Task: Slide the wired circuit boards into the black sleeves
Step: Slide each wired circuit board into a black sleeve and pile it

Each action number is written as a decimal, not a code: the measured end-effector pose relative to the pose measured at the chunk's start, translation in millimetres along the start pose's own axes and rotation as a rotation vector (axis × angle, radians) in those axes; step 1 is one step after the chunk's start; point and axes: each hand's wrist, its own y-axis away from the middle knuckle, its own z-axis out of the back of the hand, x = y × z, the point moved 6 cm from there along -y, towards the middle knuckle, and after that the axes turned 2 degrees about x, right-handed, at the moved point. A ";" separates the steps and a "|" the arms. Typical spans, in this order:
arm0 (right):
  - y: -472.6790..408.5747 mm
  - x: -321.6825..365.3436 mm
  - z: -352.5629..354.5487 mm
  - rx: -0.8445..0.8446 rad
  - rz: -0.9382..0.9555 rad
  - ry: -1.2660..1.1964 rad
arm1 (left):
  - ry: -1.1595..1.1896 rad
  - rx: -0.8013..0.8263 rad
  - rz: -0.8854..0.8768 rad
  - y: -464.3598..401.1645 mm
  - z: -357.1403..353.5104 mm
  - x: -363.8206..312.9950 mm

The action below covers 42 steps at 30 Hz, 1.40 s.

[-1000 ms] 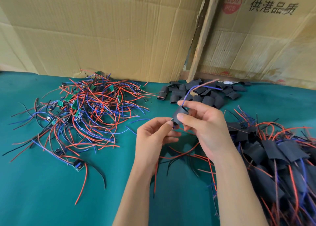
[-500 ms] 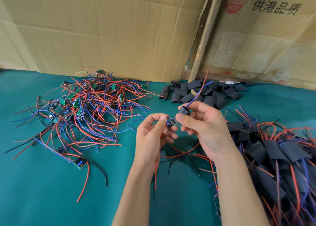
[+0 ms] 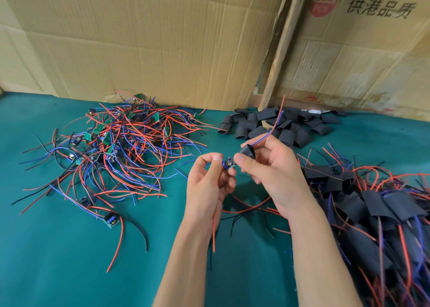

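Note:
My left hand (image 3: 207,181) pinches a small wired circuit board (image 3: 228,163) between thumb and fingers above the green table. My right hand (image 3: 270,167) grips a black sleeve (image 3: 248,152) just right of the board. The board's red and blue wires run through the sleeve and stick up past it toward the back. Another red wire hangs down from my left hand. A tangle of bare wired boards (image 3: 116,148) lies at the left. Empty black sleeves (image 3: 274,125) are heaped at the back centre. Sleeved boards (image 3: 377,213) are piled at the right.
Cardboard sheets (image 3: 162,39) and a box with printed characters (image 3: 363,46) stand along the back edge of the green table (image 3: 58,260). A lone board with red and black wires (image 3: 110,220) lies at the front left. Loose wires lie under my hands.
The sleeve has slid along the wires toward the board, and the wire ends now stick up through it. Both hands stay close together at the centre.

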 end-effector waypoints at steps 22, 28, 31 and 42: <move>1.6 -7.4 -6.4 -0.025 -0.081 -0.027 | -0.127 -0.003 -0.053 -0.8 -2.7 0.3; 1.0 -11.3 -5.5 -0.093 -0.092 -0.114 | -0.053 0.074 -0.022 0.8 -1.2 0.1; 1.8 -10.6 -0.1 -0.117 -0.091 -0.110 | -0.068 0.089 -0.028 1.2 -1.0 -0.8; 4.1 -12.2 -7.6 0.102 -0.154 -0.076 | 0.005 0.118 0.001 1.2 -2.2 -1.4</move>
